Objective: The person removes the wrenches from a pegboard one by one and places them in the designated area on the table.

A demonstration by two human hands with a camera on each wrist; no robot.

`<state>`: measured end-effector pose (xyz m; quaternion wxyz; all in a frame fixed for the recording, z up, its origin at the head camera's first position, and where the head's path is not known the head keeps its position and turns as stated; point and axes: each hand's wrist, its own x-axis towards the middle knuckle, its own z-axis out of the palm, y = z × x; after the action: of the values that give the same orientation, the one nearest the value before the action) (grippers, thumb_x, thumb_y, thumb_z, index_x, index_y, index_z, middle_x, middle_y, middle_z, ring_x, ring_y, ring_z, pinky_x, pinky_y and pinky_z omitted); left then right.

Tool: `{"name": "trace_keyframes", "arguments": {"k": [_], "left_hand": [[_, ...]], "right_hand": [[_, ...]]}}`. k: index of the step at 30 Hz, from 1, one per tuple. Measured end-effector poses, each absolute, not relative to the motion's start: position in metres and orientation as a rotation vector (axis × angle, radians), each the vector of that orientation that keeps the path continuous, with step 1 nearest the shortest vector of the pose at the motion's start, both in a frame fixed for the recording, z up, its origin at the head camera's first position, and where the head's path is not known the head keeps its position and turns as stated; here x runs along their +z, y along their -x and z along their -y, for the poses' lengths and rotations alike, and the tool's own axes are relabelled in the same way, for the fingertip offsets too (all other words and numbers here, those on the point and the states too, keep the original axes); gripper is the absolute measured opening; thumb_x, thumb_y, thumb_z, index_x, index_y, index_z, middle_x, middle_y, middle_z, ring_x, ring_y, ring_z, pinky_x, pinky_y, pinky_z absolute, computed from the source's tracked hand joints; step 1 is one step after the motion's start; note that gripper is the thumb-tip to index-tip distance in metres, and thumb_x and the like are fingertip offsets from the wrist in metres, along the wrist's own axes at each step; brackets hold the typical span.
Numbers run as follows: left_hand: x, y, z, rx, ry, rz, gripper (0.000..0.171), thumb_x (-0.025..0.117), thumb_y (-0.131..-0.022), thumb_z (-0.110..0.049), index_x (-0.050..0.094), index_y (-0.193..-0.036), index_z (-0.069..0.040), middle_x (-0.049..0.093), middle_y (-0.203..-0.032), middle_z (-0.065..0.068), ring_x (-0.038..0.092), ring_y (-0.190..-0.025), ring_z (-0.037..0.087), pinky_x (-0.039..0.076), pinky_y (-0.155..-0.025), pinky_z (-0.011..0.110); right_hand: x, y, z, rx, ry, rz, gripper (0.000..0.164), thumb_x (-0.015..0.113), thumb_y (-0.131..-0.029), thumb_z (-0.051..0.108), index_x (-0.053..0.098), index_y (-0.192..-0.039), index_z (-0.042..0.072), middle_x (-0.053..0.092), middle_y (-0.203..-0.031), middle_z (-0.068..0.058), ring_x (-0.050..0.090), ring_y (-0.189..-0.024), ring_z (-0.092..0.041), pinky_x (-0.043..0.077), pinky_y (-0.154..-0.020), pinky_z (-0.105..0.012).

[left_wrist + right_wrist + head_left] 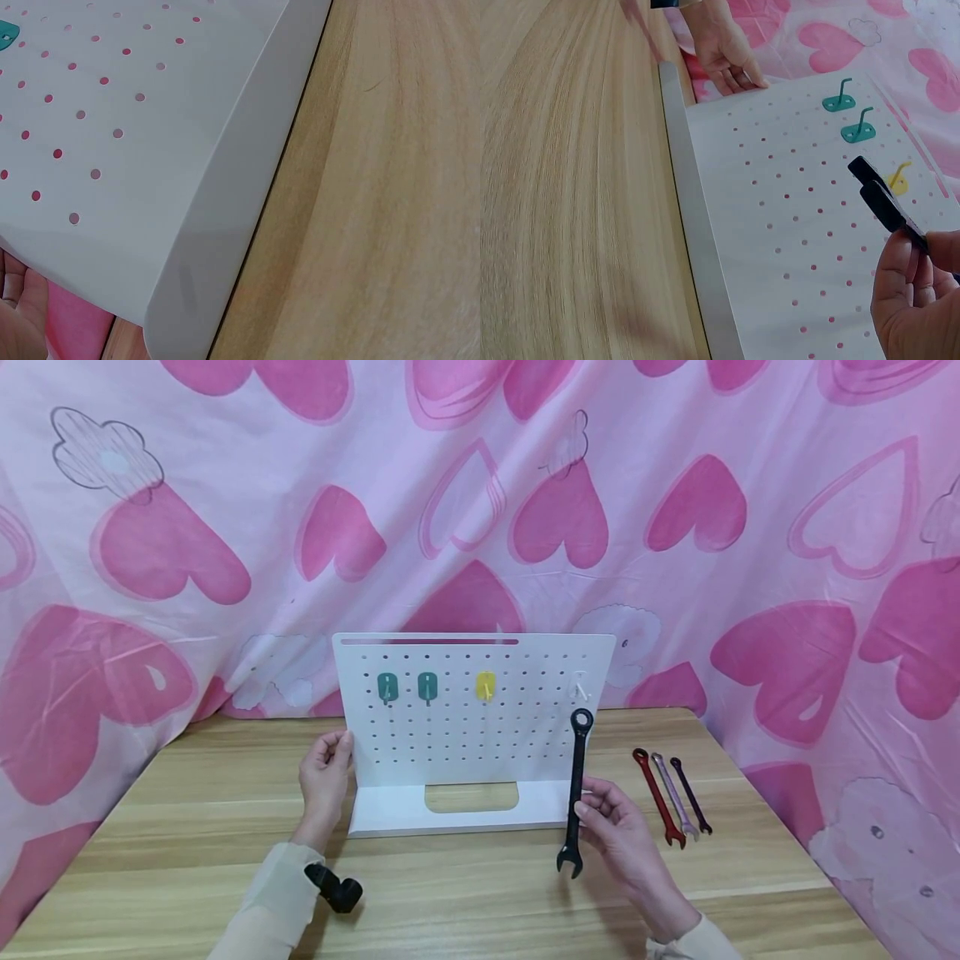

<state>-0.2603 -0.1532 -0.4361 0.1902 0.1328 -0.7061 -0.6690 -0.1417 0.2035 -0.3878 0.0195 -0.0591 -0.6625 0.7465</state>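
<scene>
A white pegboard (465, 727) stands upright on its flat base. My left hand (325, 781) grips its left edge; in the right wrist view that hand (724, 49) has its thumb along the edge and its fingers curled. My right hand (622, 835) pinches a black combination wrench (577, 777) near its lower half. The wrench is held upright before the board's right side, ring end up, just below a white hook (579, 686). Two green hooks (387, 687) and a yellow hook (486, 686) sit in the same row. In the right wrist view the wrench's open end (881, 202) faces the camera.
Right of the board, a red wrench (658, 797), a silver wrench (675, 795) and a smaller dark wrench (691, 795) lie side by side on the wooden table (450, 893). A pink heart-patterned curtain (480, 527) hangs behind. A black device (333, 889) is strapped to my left wrist.
</scene>
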Motion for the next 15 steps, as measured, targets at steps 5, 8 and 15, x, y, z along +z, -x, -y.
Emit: {"name": "trace_keyframes", "arguments": {"k": [5,8,15], "left_hand": [[-0.436,0.26,0.153,-1.876,-0.382,2.0,0.037,0.055,-0.092,-0.043,0.059,-0.106,-0.01,0.056,-0.094,-0.006,0.05,-0.084,0.006,0.049,-0.072,0.01],[-0.436,0.26,0.153,-1.865,-0.386,2.012,0.038,0.054,-0.092,-0.045,0.058,-0.106,-0.01,0.055,-0.094,-0.005,0.05,-0.084,0.007,0.048,-0.071,0.009],[-0.436,0.26,0.153,-1.862,-0.382,2.016,0.039,0.053,-0.092,-0.045,0.058,-0.108,-0.01,0.055,-0.095,-0.005,0.05,-0.085,0.007,0.048,-0.071,0.008]], "right_hand": [[-0.388,0.14,-0.21,2.302,0.2,2.058,0.03,0.06,-0.088,-0.001,0.06,-0.106,0.023,0.057,-0.092,0.007,0.055,-0.081,-0.007,0.052,-0.072,-0.02],[-0.388,0.14,-0.214,2.298,0.197,2.05,0.03,0.06,-0.088,0.0,0.061,-0.106,0.024,0.057,-0.091,0.008,0.055,-0.08,-0.006,0.052,-0.071,-0.02],[-0.389,0.138,-0.225,2.308,0.182,2.0,0.031,0.06,-0.087,-0.001,0.062,-0.104,0.025,0.059,-0.089,0.009,0.056,-0.078,-0.004,0.052,-0.069,-0.019]]}}
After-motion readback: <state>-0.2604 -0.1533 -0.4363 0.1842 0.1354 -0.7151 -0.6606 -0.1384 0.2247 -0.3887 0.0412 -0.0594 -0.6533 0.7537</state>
